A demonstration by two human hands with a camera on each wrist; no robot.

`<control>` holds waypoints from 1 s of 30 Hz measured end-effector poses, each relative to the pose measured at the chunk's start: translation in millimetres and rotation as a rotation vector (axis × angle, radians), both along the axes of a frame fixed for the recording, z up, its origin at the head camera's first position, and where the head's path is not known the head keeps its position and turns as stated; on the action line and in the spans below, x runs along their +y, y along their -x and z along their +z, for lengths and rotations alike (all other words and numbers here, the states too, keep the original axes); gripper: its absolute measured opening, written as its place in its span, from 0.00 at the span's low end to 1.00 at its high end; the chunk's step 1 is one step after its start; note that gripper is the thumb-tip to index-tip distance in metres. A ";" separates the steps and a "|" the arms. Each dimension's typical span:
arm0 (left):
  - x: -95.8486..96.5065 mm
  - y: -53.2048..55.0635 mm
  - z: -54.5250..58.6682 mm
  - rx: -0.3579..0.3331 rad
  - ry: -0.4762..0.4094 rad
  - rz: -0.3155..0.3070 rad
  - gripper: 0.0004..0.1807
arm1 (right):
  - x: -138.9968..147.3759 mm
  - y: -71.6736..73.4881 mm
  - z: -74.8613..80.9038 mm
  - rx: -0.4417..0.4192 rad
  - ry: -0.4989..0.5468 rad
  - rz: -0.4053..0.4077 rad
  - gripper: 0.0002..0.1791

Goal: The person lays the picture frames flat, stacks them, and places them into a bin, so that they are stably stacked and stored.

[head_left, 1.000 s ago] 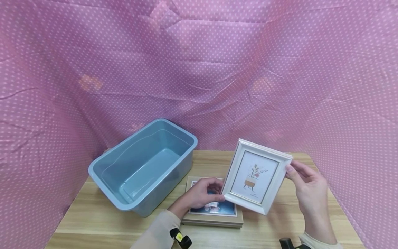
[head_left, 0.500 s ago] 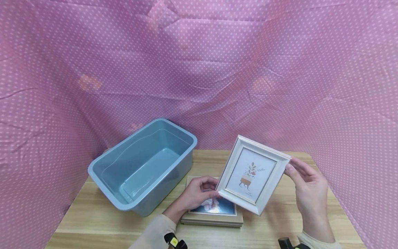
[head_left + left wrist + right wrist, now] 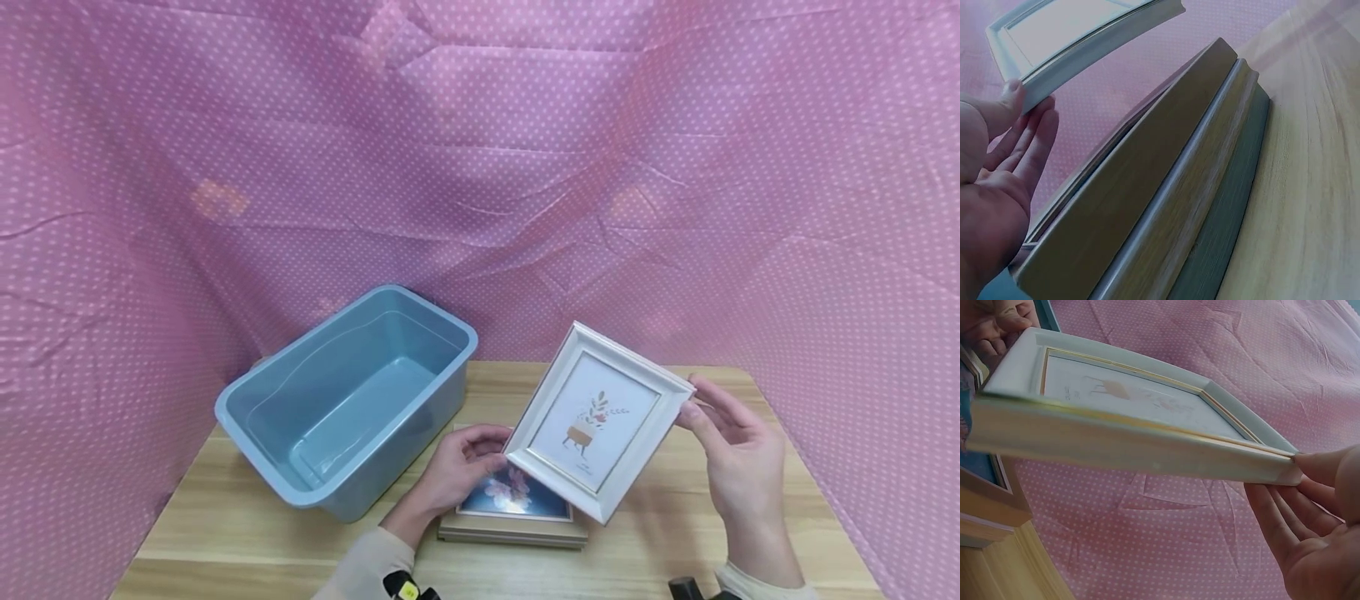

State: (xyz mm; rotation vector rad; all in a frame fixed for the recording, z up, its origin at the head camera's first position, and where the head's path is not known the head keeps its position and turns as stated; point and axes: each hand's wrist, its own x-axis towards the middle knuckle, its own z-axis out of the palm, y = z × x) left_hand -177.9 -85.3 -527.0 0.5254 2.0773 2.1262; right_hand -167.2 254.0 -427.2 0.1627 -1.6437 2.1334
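Note:
A white picture frame (image 3: pixel 592 417) with a plant print is held tilted in the air between both hands, its face toward the head camera. My left hand (image 3: pixel 459 467) pinches its lower left corner between thumb and fingers. At the upper right corner my right hand (image 3: pixel 742 462) grips it, thumb in front and fingers behind, as the right wrist view shows too. Beneath the white frame and the left hand lies a stack of picture frames (image 3: pixel 1147 181); the top one, with a beige border and a blue flower picture (image 3: pixel 517 497), is partly covered.
A blue-grey plastic bin (image 3: pixel 397 433) stands at the left on the wooden table (image 3: pixel 247 542), nothing seen inside it. Pink dotted cloth (image 3: pixel 480 167) hangs behind and at both sides. A dark wrist strap (image 3: pixel 405 586) sits on the left sleeve.
Both hands have carried the white frame a little to the left, the left hand more than the right, and it leans more. The stack and bin have stayed in place.

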 end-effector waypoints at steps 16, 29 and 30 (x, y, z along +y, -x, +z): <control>-8.5 -8.0 1.9 -0.092 -0.086 0.120 0.24 | -3.7 -0.4 -11.6 0.042 -0.004 0.035 0.18; -5.6 -15.4 0.3 0.008 -0.194 0.307 0.16 | 0.0 -2.0 -19.8 0.125 -0.062 0.109 0.17; -5.0 -15.9 0.7 0.019 -0.206 0.322 0.16 | -0.4 -2.6 -19.4 0.104 -0.076 0.095 0.17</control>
